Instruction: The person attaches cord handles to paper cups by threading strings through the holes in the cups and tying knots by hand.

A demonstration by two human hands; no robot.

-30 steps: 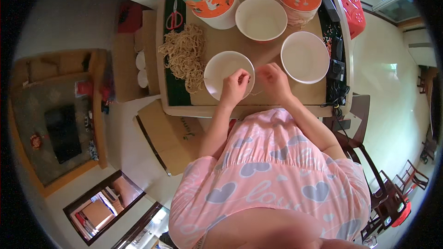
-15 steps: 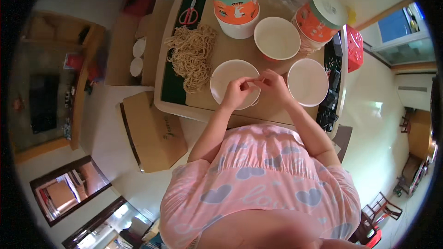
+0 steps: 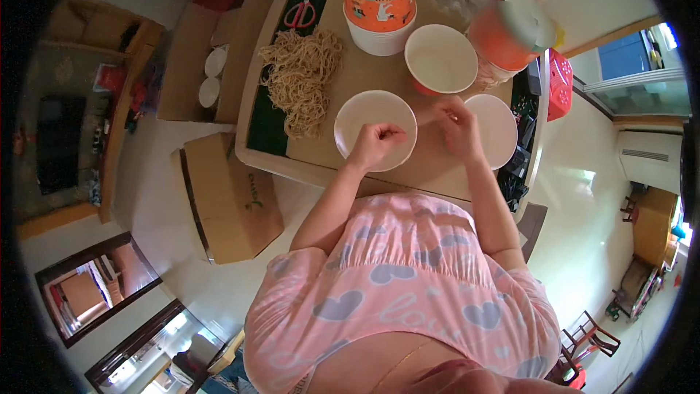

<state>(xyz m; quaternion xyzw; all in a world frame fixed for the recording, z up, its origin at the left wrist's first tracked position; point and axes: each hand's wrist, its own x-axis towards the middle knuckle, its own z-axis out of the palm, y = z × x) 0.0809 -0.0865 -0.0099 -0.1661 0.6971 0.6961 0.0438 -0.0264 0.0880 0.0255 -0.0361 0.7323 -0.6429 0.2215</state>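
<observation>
Our left hand (image 3: 375, 142) is curled, fingertips pinched over the empty white bowl (image 3: 368, 125) near the bench's (image 3: 437, 175) front edge; right hand (image 3: 458, 128) pinches something too small to tell, between that bowl and the white bowl at the right edge (image 3: 503, 131). We'd keep pinches low over the rim. Noodle pile (image 3: 302, 76) at left edge, tubs at back; cardboard box (image 3: 233, 201) on the floor

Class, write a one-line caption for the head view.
Left hand over a white bowl, right hand beside it, dry noodles piled at the table's left.

Left hand (image 3: 373, 142) over a white bowl (image 3: 364, 113); right hand (image 3: 459, 128) beside it.
</observation>
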